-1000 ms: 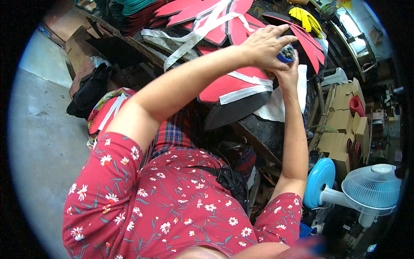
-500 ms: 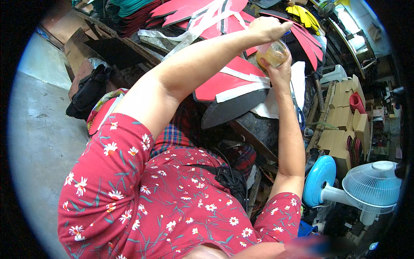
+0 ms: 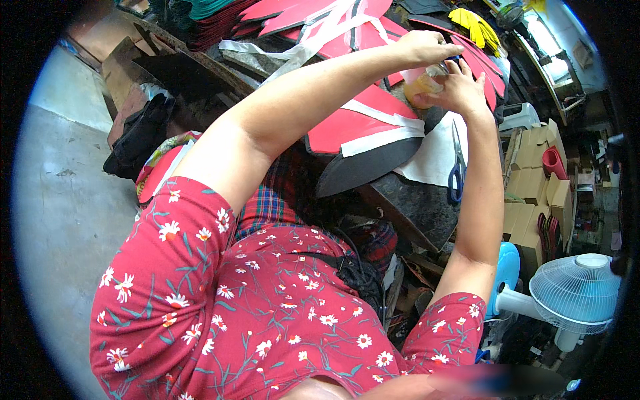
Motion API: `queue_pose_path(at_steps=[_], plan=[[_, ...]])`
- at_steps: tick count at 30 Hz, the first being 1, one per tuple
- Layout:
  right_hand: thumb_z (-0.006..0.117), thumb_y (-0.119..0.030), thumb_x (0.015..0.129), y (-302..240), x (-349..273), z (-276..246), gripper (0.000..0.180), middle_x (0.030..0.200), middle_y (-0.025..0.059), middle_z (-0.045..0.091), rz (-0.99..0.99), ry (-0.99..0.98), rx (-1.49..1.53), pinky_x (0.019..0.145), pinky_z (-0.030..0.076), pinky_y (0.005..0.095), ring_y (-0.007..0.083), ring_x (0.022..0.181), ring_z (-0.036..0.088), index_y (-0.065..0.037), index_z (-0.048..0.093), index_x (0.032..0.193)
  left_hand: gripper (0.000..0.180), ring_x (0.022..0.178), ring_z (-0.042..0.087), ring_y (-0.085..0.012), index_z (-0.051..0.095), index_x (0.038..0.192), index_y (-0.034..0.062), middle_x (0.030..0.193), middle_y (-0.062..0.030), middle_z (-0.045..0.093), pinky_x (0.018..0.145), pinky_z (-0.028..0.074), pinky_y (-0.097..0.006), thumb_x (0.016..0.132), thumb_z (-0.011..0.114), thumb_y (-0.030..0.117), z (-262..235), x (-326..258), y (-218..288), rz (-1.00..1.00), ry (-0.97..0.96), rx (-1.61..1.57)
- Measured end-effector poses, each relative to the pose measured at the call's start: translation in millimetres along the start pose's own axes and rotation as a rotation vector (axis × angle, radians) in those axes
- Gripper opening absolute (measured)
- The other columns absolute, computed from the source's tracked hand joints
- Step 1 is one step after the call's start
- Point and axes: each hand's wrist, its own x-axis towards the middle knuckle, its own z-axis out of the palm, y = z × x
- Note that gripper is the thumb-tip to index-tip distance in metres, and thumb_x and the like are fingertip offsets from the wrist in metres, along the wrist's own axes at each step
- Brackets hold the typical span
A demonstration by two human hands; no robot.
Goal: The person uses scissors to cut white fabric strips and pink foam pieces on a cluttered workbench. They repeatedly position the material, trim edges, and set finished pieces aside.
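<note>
A clear jar (image 3: 421, 85) with yellowish contents is above the work table, among red and black cut sheets. My right hand (image 3: 460, 92) is against the jar's right side, thumb on its lower part and fingers reaching over the top. My left hand (image 3: 421, 50) is closed just above the jar, its fingertips close to my right fingers. A small blue thing (image 3: 455, 59) shows between the two hands; what my left fingers hold is mostly hidden. Beneath the hands is a red piece (image 3: 373, 123) edged with white strips. Blue-handled scissors (image 3: 457, 177) rest on white paper (image 3: 430, 157) beside my right forearm.
Red pieces with white strips (image 3: 347, 30) cover the far table, with yellow pieces (image 3: 475, 28) at far right. Cardboard boxes (image 3: 523, 183) and a blue and white fan (image 3: 573, 293) stand to the right. Grey floor (image 3: 67, 220) lies left.
My right hand has shifted right and over the jar, its fingers now near the top instead of wrapped around the side. The scissors show more fully. My left hand has moved slightly right.
</note>
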Motion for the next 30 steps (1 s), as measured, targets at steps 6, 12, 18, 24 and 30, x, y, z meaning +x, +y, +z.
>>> queue_pose_path(at_steps=[6, 12, 18, 24, 30], plan=[[0.066, -0.077, 0.069, 10, -25, -19, 0.072, 0.148, 0.0024, 0.047, 0.027, 0.219, 0.102, 0.111, 0.021, 0.0704, 0.0275, 0.141, 0.039, -0.03, 0.069, 0.124, 0.084, 0.101, 0.069, -0.0345, 0.068, 0.113, -0.0032, 0.109, -0.0234, 0.07, 0.089, 0.053, -0.04, 0.081, 0.056, 0.074, -5, -3, 4, 0.024, 0.019, 0.048], [0.07, -0.065, 0.076, 17, -75, -25, 0.052, 0.137, 0.0027, 0.058, 0.009, 0.358, 0.146, 0.109, 0.023, 0.069, 0.0259, 0.135, 0.046, -0.022, 0.076, 0.105, 0.083, 0.114, 0.06, -0.041, 0.066, 0.124, 0.0095, 0.12, -0.024, 0.064, 0.098, 0.047, -0.048, 0.075, 0.061, 0.076, 10, -13, 14, 0.255, 0.154, 0.285], [0.078, -0.024, 0.083, 21, -117, -14, 0.019, 0.088, 0.0027, 0.072, -0.027, 0.857, 0.616, 0.086, 0.048, 0.0365, 0.0196, 0.091, 0.066, -0.006, 0.071, 0.086, 0.024, 0.088, 0.066, -0.0304, 0.065, 0.104, 0.0105, 0.094, -0.0118, 0.067, 0.077, 0.053, -0.041, 0.081, 0.068, 0.015, -26, -87, 1, 0.711, 0.33, 0.162], [0.074, -0.01, 0.088, -38, -105, 48, 0.014, 0.084, 0.0017, 0.066, -0.028, 0.479, 1.339, 0.071, 0.051, 0.0242, 0.0075, 0.076, 0.062, -0.003, 0.065, 0.097, 0.038, 0.089, 0.068, -0.0252, 0.058, 0.119, 0.0049, 0.096, -0.0136, 0.066, 0.077, 0.054, -0.037, 0.082, 0.065, -0.001, -34, -155, -32, 0.448, -0.234, 0.141], [0.079, -0.016, 0.079, -77, -83, 65, 0.029, 0.087, 0.0102, 0.068, -0.039, 0.473, 1.021, 0.075, 0.053, 0.0375, 0.0253, 0.082, 0.068, -0.007, 0.061, 0.099, 0.038, 0.094, 0.069, -0.028, 0.057, 0.12, 0.0016, 0.099, -0.0172, 0.068, 0.085, 0.055, -0.037, 0.082, 0.062, -0.001, -25, -165, -42, 0.305, -0.09, 0.032]])
